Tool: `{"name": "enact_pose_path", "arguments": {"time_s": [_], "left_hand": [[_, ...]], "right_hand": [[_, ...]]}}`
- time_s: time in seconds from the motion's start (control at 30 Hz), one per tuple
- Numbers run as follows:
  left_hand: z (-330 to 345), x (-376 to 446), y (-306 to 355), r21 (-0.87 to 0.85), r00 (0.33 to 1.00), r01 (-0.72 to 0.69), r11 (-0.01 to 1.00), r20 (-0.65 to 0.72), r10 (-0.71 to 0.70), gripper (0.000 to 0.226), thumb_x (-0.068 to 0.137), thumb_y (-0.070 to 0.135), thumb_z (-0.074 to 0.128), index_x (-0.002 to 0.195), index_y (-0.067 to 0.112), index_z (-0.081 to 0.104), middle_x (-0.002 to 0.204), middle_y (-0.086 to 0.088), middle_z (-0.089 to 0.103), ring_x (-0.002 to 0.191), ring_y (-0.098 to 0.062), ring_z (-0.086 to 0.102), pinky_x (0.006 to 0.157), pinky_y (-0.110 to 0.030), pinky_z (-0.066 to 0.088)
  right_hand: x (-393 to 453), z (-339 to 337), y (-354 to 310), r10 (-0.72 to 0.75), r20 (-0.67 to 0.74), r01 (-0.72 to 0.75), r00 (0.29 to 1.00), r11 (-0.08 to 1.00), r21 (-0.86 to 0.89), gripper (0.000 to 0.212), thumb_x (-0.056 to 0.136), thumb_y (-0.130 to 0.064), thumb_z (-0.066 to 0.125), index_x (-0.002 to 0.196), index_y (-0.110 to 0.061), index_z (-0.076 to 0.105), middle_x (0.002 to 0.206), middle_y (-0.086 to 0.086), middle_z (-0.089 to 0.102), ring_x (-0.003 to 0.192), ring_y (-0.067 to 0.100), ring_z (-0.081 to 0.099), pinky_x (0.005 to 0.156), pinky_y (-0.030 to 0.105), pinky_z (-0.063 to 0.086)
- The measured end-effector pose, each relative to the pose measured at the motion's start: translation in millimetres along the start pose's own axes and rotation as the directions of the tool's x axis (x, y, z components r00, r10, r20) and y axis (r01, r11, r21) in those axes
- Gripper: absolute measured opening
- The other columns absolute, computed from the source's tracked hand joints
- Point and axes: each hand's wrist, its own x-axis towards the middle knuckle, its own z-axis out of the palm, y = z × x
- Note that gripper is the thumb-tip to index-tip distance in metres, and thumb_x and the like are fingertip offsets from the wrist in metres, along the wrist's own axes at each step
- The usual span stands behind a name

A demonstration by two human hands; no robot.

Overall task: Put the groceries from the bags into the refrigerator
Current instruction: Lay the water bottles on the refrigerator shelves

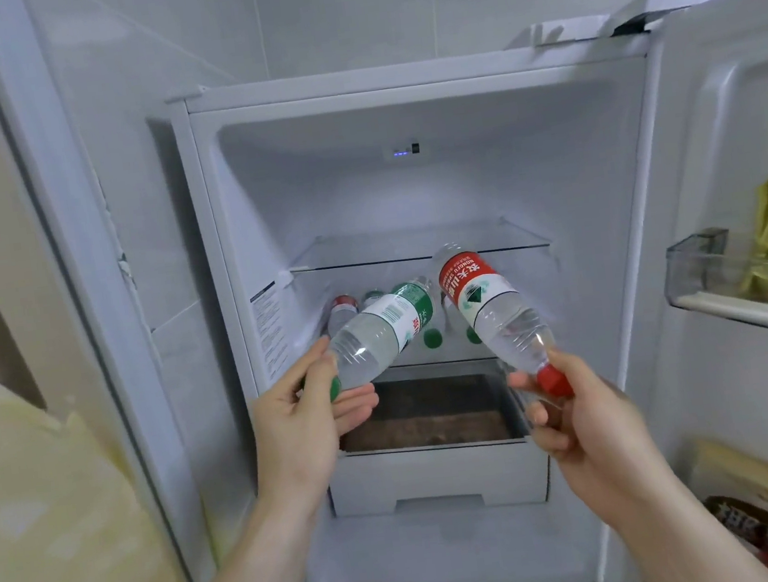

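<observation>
The left hand (305, 416) grips the green-label bottle (377, 330) and the right hand (576, 412) grips the red-label bottle (490, 306) by their capped ends, bases aimed inward at the lower shelf (429, 360).

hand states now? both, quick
Left hand: holding the green-label bottle by its cap end.
Right hand: holding the red-label bottle near its red cap.

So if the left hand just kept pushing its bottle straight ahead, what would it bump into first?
Probably the bottles already lying on the lower shelf: the left hand aims its green-label bottle at the red-capped bottle there. Depth is hard to judge.
</observation>
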Motion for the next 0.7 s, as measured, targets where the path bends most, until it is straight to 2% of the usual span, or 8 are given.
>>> {"name": "enact_pose_path", "arguments": {"time_s": [0.13,0.23,0.33,0.43,0.53,0.7], "left_hand": [[1.8,20.8,-6.6,-0.024,1.000,-0.009,1.000,0.020,0.010,0.024,0.102,0.022,0.059,0.123,0.030,0.068,0.094,-0.017,0.078,0.081,-0.031,0.078,0.069,-0.031,0.064],[6.2,31.4,-9.0,-0.043,0.999,-0.025,0.999,0.035,0.026,0.020,0.101,0.025,0.061,0.113,0.038,0.069,0.108,-0.014,0.076,0.084,-0.030,0.078,0.073,-0.034,0.064],[14.6,45.3,-9.2,-0.043,0.997,-0.046,0.998,0.055,0.048,0.026,0.100,0.026,0.061,0.125,0.031,0.067,0.109,-0.013,0.076,0.085,-0.028,0.078,0.079,-0.038,0.063],[24.6,59.4,-6.3,-0.038,0.997,-0.042,0.998,0.065,0.045,0.035,0.101,0.026,0.060,0.136,0.024,0.061,0.108,-0.019,0.075,0.084,-0.028,0.078,0.076,-0.035,0.064],[35.4,69.9,-0.1,-0.020,0.993,-0.072,0.997,0.092,0.074,0.033,0.102,0.026,0.059,0.135,0.025,0.062,0.108,-0.015,0.075,0.083,-0.026,0.078,0.074,-0.032,0.064],[52.2,84.6,10.7,-0.017,0.986,-0.110,0.994,0.122,0.112,0.036,0.103,0.024,0.057,0.138,0.022,0.061,0.111,-0.012,0.075,0.082,-0.025,0.078,0.075,-0.032,0.064]], "right_hand": [[6.4,6.3,2.9,-0.035,-0.017,0.035,0.999,0.999,0.005,0.017,0.104,-0.029,0.056,0.107,-0.014,0.064,0.084,0.012,0.076,0.044,0.012,0.045,0.035,0.019,0.029],[11.7,11.2,0.4,-0.045,-0.026,0.045,0.999,0.999,0.003,0.021,0.105,-0.030,0.056,0.115,-0.014,0.064,0.084,0.011,0.076,0.044,0.011,0.045,0.034,0.018,0.030],[22.2,20.6,-4.8,-0.066,-0.038,0.066,0.997,0.998,0.013,0.021,0.105,-0.029,0.056,0.115,-0.014,0.064,0.083,0.010,0.077,0.043,0.011,0.046,0.034,0.018,0.032],[39.1,30.3,-13.1,-0.077,-0.043,0.078,0.996,0.997,0.013,0.020,0.105,-0.031,0.056,0.114,-0.015,0.063,0.090,0.012,0.078,0.043,0.010,0.049,0.035,0.017,0.035],[61.2,38.8,-20.7,-0.098,-0.043,0.099,0.994,0.995,0.012,0.019,0.105,-0.032,0.057,0.102,-0.014,0.062,0.098,0.013,0.078,0.044,0.010,0.052,0.034,0.016,0.036],[92.5,48.6,-32.3,-0.153,-0.084,0.154,0.985,0.988,0.012,0.028,0.106,-0.031,0.055,0.083,-0.016,0.057,0.092,0.011,0.079,0.046,0.011,0.051,0.039,0.017,0.039]]}}
